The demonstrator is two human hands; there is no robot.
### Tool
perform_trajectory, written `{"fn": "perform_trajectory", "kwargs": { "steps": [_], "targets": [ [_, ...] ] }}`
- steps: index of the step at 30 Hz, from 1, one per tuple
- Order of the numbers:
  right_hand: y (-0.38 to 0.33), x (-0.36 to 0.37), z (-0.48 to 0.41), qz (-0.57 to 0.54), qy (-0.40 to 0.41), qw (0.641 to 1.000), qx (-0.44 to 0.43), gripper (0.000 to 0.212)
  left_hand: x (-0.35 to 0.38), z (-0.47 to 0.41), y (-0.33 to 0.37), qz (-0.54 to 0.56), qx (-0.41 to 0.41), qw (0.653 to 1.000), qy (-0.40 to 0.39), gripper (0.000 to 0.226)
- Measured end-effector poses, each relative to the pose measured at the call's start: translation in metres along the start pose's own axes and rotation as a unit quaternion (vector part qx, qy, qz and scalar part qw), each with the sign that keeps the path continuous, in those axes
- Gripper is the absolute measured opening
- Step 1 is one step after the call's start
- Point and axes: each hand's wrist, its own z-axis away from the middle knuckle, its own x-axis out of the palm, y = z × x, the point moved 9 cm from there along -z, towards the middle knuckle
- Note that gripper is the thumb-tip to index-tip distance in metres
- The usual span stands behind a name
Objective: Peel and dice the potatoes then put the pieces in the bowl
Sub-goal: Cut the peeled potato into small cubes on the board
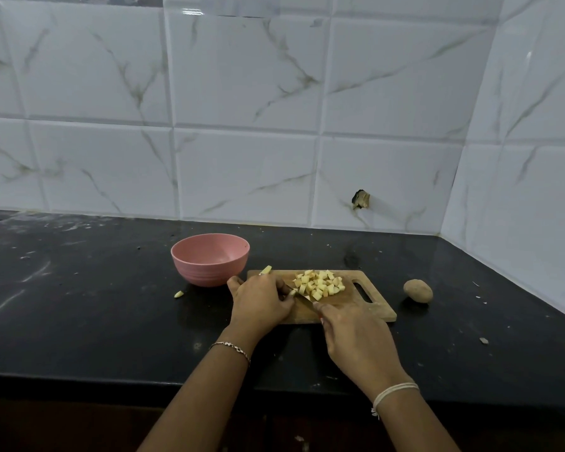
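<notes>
Right hand (349,337) is wrapped round the knife (302,296) handle, blade down on the cutting board (372,308). Left hand (258,298) sits just left of the blade, fingers curled onto a potato strip (292,292). Diced potato (320,283) is heaped just beyond the blade, the pink bowl (206,272) lies beyond-left of the left hand, and an unpeeled potato (418,291) lies well right of the knife grip.

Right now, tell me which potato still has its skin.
The whole brown potato on the counter right of the cutting board; the cubes on it are pale, already cut.
</notes>
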Motion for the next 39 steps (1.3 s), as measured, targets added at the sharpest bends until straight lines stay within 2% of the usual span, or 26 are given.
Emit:
{"fn": "perform_trajectory", "kwargs": {
  "steps": [4, 10, 18, 30, 33, 36, 39],
  "targets": [
    [-0.007, 0.007, 0.002, 0.032, -0.016, 0.999, 0.014, 0.045, -0.003, 0.002, 0.000, -0.009, -0.008, 1.000, 0.014, 0.018],
    [0.000, 0.000, 0.009, 0.024, 0.010, 0.998, 0.061, 0.049, -0.004, 0.003, 0.002, -0.034, -0.006, 0.999, 0.024, 0.016],
    [-0.002, -0.004, 0.009, -0.007, 0.013, 0.999, 0.050, 0.044, -0.002, 0.002, 0.005, -0.020, 0.008, 1.000, 0.019, 0.022],
    [-0.017, 0.001, 0.002, 0.067, -0.016, 0.997, 0.019, 0.046, -0.001, 0.003, 0.006, -0.027, 0.016, 0.999, 0.031, 0.018],
    [-0.017, 0.005, -0.002, 0.058, -0.022, 0.997, 0.038, 0.046, -0.002, 0.003, 0.005, -0.033, 0.010, 0.999, 0.033, 0.019],
    [-0.012, 0.004, 0.002, 0.035, 0.001, 0.997, 0.065, 0.051, 0.001, 0.001, 0.004, -0.037, 0.007, 0.999, 0.030, 0.019],
    [-0.015, 0.003, 0.007, 0.014, 0.016, 0.998, 0.053, 0.051, 0.003, 0.000, 0.002, -0.038, 0.003, 0.999, 0.027, 0.019]
  ]
}}
